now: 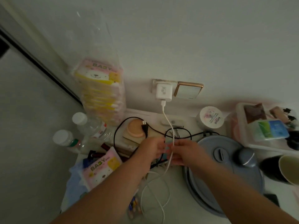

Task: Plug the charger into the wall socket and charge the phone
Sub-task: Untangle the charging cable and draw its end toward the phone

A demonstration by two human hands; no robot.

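A white charger (163,92) sits plugged into the wall socket (155,83). Its white cable (168,122) hangs down, passes between my hands and loops on the table in front. My left hand (152,147) and my right hand (185,151) are close together over the table, both closed on a small pinkish, blue-edged object (167,150) that looks like the phone. It is mostly hidden by my fingers and blurred. The cable crosses in front of it by my right fingers.
A gold-framed wall switch (188,91) is right of the socket. Stacked baby-wipe packs (100,91), bottles (90,125), a black cord with plug (144,128), a white jar (210,118), a grey cooker lid (226,156), a plastic box (265,125) and a cup (289,168) crowd the table.
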